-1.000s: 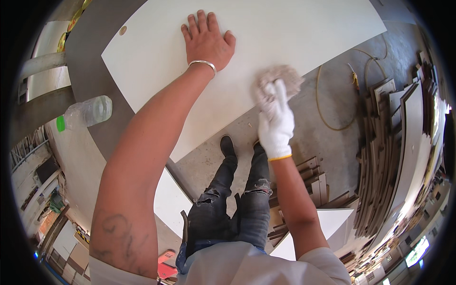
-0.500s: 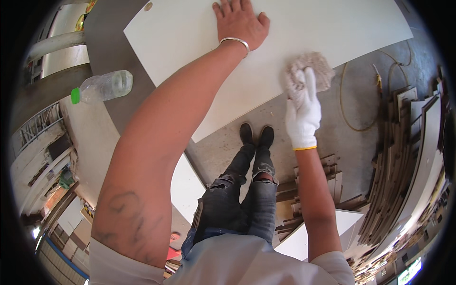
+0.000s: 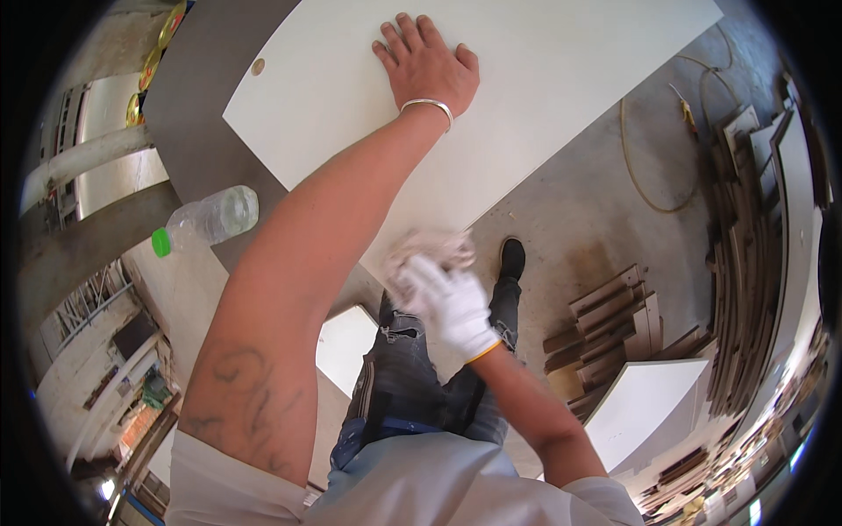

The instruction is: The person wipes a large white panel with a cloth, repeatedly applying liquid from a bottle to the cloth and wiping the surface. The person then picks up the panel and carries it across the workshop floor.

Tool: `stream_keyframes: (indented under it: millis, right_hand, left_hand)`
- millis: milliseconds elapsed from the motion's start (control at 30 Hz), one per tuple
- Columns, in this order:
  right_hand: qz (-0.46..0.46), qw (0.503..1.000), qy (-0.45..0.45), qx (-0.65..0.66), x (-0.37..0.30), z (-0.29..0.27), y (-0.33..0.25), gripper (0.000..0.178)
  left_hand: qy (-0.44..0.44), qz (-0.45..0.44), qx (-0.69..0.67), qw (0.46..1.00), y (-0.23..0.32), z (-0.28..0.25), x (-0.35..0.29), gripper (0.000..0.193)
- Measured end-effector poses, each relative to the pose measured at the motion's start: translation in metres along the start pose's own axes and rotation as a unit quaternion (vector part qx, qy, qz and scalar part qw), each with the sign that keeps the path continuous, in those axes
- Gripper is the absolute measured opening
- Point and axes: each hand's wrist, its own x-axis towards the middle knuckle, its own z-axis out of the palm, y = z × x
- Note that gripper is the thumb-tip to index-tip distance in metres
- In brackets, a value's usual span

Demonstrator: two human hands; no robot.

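White-gloved right hand [image 3: 453, 305] on rag [image 3: 443, 249]

Grey floor [image 3: 561, 206] (stained in one patch) runs up to stacked boards [image 3: 737, 316].

Light is soft and even, with glare at lower right, the gloved right hand [image 3: 454, 309] motion-blurred, and edges bowing toward black corners.

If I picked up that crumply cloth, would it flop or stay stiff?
Probably flop: the cloth looks soft and bunched up at the gloved right hand. It seems light too, since one hand manages it. It likely won't roll, being crumpled, not round.
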Motion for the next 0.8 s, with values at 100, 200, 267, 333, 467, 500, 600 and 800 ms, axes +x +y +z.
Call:
stream_keyframes:
  millis: [100, 200, 267, 333, 467, 500, 600, 800]
  right_hand:
    - [0.067, 0.985, 0.14, -0.074, 0.045, -0.058, 0.059, 0.049]
    - [0.097, 0.962, 0.236, -0.093, 0.081, -0.093, 0.079, 0.056]
    - [0.194, 0.932, 0.304, -0.034, 0.084, -0.097, 0.084, 0.049]
    - [0.296, 0.895, 0.324, 0.075, 0.069, -0.09, 0.067, 0.043]
    - [0.437, 0.602, 0.456, 0.489, -0.002, -0.021, 0.027, 0.049]
    - [0.358, 0.532, 0.512, 0.571, -0.026, -0.002, 0.019, 0.051]
    - [0.271, 0.485, 0.468, 0.688, -0.064, 0.0, -0.032, 0.059]
    - [0.245, 0.481, 0.453, 0.71, -0.039, -0.013, -0.063, 0.058]
  left_hand:
    - [0.013, 0.007, -0.042, 0.999, 0.002, -0.005, 0.003, 0.065]
    - [0.012, 0.033, -0.239, 0.97, -0.03, -0.008, -0.007, 0.054]
    - [0.009, 0.021, -0.43, 0.902, -0.034, -0.026, -0.042, 0.047]
    - [0.003, 0.133, -0.457, 0.879, -0.079, -0.072, -0.112, 0.049]
    - [-0.082, 0.039, -0.44, 0.894, -0.216, -0.149, -0.27, 0.055]
    - [-0.072, -0.054, -0.431, 0.898, -0.252, -0.15, -0.294, 0.061]
    - [-0.013, -0.223, -0.373, 0.901, -0.34, -0.157, -0.297, 0.078]
    - [0.02, -0.108, -0.51, 0.853, -0.383, -0.124, -0.192, 0.082]
